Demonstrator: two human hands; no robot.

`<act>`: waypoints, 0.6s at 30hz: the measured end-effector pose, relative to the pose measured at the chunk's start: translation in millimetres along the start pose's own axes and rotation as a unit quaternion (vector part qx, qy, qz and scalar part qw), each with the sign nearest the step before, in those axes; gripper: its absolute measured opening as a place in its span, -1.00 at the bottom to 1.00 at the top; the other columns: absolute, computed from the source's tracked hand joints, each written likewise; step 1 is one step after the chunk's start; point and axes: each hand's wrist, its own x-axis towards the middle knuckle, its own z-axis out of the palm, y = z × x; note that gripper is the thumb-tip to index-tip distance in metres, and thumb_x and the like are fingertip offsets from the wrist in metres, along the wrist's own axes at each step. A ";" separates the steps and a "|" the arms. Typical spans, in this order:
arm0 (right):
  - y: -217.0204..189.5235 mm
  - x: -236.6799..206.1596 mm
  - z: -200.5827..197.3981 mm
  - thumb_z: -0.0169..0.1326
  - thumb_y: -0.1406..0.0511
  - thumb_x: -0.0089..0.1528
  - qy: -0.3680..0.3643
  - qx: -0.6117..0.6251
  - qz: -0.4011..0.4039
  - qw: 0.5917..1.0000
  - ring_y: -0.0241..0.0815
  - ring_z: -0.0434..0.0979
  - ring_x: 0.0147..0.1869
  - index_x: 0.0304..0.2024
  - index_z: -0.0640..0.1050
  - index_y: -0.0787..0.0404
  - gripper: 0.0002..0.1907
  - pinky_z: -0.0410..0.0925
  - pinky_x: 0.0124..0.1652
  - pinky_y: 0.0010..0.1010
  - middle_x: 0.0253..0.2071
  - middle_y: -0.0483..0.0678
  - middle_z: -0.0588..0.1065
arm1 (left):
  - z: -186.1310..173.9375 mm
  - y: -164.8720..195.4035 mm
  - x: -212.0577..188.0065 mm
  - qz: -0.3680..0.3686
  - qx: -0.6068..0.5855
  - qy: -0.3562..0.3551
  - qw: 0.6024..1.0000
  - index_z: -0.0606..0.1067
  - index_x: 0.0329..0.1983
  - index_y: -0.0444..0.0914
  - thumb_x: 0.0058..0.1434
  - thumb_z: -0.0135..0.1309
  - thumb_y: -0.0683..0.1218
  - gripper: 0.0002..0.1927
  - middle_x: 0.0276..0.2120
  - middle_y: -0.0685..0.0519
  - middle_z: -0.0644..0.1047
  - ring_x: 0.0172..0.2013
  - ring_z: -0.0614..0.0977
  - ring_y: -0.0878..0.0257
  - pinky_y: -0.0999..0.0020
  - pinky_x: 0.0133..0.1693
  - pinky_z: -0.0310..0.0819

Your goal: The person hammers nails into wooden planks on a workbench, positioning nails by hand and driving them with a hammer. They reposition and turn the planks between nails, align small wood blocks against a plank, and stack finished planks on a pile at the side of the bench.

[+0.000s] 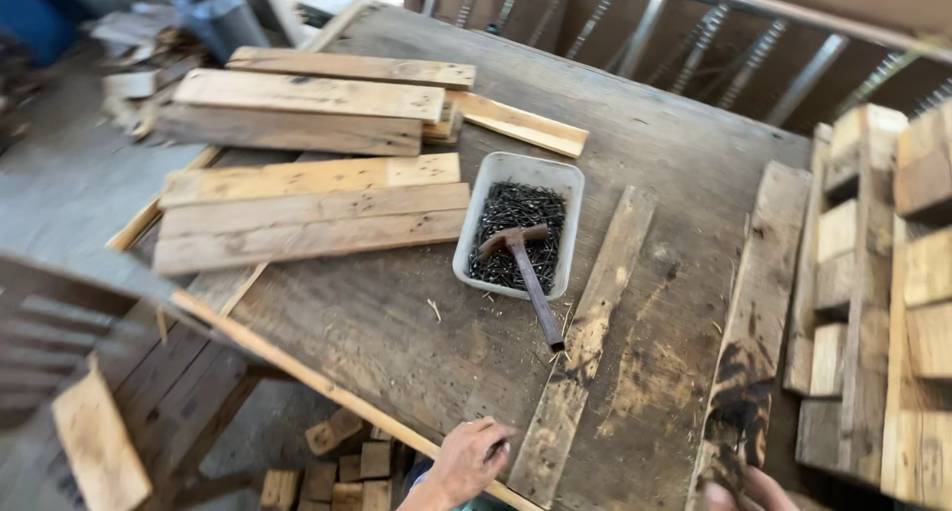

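Note:
My left hand [468, 461] rests at the near edge of the wooden workbench [397, 323], its fingers curled beside the near end of a worn plank [585, 342]; whether it grips the plank I cannot tell. Only the fingertips of my right hand [749, 493] show at the bottom edge, touching the near end of a dark-stained plank [754, 313]. A hammer [526, 268] lies with its head in a white tray of nails [521, 228] in the middle of the bench, handle pointing toward me.
Several planks [307, 209] lie flat at the left, with more stacked behind [307, 110]. A pallet frame of blocks and slats [873, 293] sits at the right. Wood offcuts [337, 461] litter the floor below. A metal railing [694, 35] runs behind.

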 end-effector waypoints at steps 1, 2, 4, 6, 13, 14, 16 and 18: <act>-20.0 -15.3 23.6 0.30 0.29 0.07 -0.067 0.021 0.018 0.997 -0.02 0.57 0.15 0.30 0.38 0.28 -0.25 0.44 0.13 -0.19 0.11 0.12 0.53 | -11.6 -7.3 -0.7 0.006 0.012 0.000 1.000 0.59 -0.08 -0.21 0.22 0.14 -0.12 -0.79 -0.27 -0.07 0.59 -0.21 0.63 -0.07 0.11 -0.16 0.51; -40.7 -29.6 44.2 0.30 0.30 0.06 -0.123 0.041 0.036 0.991 -0.04 0.59 0.14 0.29 0.39 0.26 -0.26 0.46 0.12 -0.20 0.10 0.10 0.54 | -25.7 -16.3 -1.0 -0.010 0.009 0.002 1.000 0.59 -0.06 -0.21 0.22 0.13 -0.11 -0.77 -0.25 -0.06 0.59 -0.21 0.63 -0.05 0.13 -0.16 0.52; -82.4 -59.8 76.2 0.31 0.31 0.07 -0.251 0.050 0.112 0.960 -0.05 0.60 0.14 0.27 0.40 0.21 -0.28 0.48 0.11 -0.24 0.10 0.07 0.53 | -55.7 -38.6 2.8 -0.037 0.005 -0.001 0.999 0.58 0.00 -0.21 0.21 0.12 -0.10 -0.71 -0.21 -0.05 0.60 -0.20 0.64 -0.02 0.16 -0.15 0.52; -127.8 -83.6 108.6 0.33 0.28 0.10 -0.298 0.028 0.079 0.951 -0.01 0.58 0.16 0.24 0.40 0.20 -0.32 0.47 0.09 -0.27 0.14 0.10 0.50 | -87.5 -65.7 6.3 -0.075 0.008 -0.010 0.997 0.57 0.02 -0.18 0.21 0.10 -0.05 -0.69 -0.20 0.00 0.61 -0.18 0.67 0.08 0.24 -0.11 0.55; -217.7 -161.8 167.8 0.30 0.26 0.20 -0.323 0.083 0.114 0.936 -0.01 0.59 -0.09 0.22 0.44 0.28 -0.43 0.45 -0.11 -0.25 -0.06 0.06 0.53 | -147.0 -153.0 56.7 0.056 -0.018 0.034 0.998 0.62 -0.04 -0.21 0.14 0.15 -0.13 -0.70 -0.41 -0.01 0.59 -0.39 0.63 0.19 0.29 -0.22 0.54; -218.2 -170.3 166.0 0.28 0.25 0.21 -0.309 0.108 0.143 0.934 -0.08 0.61 -0.16 0.21 0.45 0.26 -0.45 0.46 -0.16 -0.29 -0.09 0.02 0.54 | -143.1 -155.3 63.9 0.072 -0.027 0.017 0.997 0.63 -0.04 -0.22 0.13 0.15 -0.14 -0.69 -0.46 0.00 0.59 -0.44 0.62 0.21 0.30 -0.25 0.55; -211.7 -182.8 155.7 0.30 0.28 0.19 -0.235 0.109 0.208 0.943 -0.17 0.56 -0.23 0.17 0.48 0.26 -0.48 0.45 -0.22 -0.34 -0.23 -0.01 0.53 | -131.6 -149.8 73.4 0.097 -0.017 -0.018 0.995 0.66 -0.10 -0.21 0.08 0.17 -0.15 -0.71 -0.54 -0.01 0.54 -0.52 0.57 0.22 0.33 -0.31 0.52; -198.3 -190.9 140.2 0.30 0.30 0.17 -0.164 0.101 0.255 0.948 -0.26 0.53 -0.27 0.11 0.52 0.26 -0.53 0.44 -0.25 -0.40 -0.32 -0.05 0.54 | -119.0 -138.7 76.8 0.102 -0.033 -0.050 0.993 0.67 -0.13 -0.20 0.06 0.19 -0.13 -0.72 -0.56 0.00 0.53 -0.55 0.56 0.23 0.34 -0.36 0.51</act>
